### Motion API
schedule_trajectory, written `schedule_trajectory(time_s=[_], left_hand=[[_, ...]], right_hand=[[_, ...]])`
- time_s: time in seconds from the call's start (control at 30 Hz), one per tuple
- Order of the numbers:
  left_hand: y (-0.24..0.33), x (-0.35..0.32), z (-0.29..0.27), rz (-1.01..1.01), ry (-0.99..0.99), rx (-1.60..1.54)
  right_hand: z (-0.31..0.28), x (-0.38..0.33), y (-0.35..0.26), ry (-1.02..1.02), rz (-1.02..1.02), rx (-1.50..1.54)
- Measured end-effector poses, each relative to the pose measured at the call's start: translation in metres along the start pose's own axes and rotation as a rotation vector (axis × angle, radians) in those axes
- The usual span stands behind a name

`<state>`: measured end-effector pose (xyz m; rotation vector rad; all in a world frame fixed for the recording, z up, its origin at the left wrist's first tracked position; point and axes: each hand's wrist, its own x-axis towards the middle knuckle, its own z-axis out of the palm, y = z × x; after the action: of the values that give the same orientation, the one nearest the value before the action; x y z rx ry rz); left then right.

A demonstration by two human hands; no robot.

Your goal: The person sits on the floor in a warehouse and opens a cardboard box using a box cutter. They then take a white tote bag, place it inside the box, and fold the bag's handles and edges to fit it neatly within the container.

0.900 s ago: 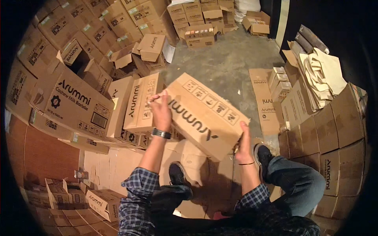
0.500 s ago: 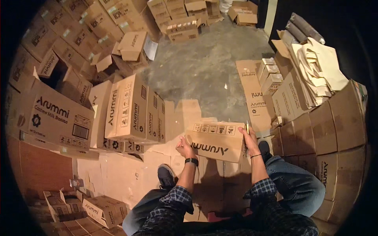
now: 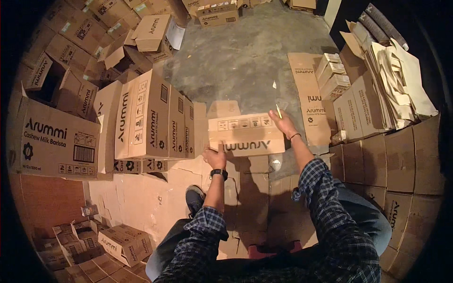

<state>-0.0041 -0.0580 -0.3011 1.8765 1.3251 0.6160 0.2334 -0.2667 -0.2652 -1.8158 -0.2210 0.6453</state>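
Row of boxes point(image 3: 151, 118): standing on the floor, left of the box being held.
Box point(image 3: 246, 134): flattened cardboard, light and stiff, likely bends; best gripped at opposite edges.
Left hand point(image 3: 215, 158): clasps its lower left corner.
Right hand point(image 3: 284, 123): grips its upper right edge.
Change: box now further from the body.
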Motion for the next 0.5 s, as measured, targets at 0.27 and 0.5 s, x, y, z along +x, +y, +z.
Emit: schedule_trajectory(time_s=[0.27, 0.5], left_hand=[[0.041, -0.004, -0.010, 0.084, -0.266, 0.327], [0.044, -0.013, -0.010, -0.077, -0.187, 0.480]], right_hand=[[-0.128, -0.016, -0.056, -0.089, -0.281, -0.990], [-0.164, -0.073, -0.167, -0.306, -0.317, -1.257]])
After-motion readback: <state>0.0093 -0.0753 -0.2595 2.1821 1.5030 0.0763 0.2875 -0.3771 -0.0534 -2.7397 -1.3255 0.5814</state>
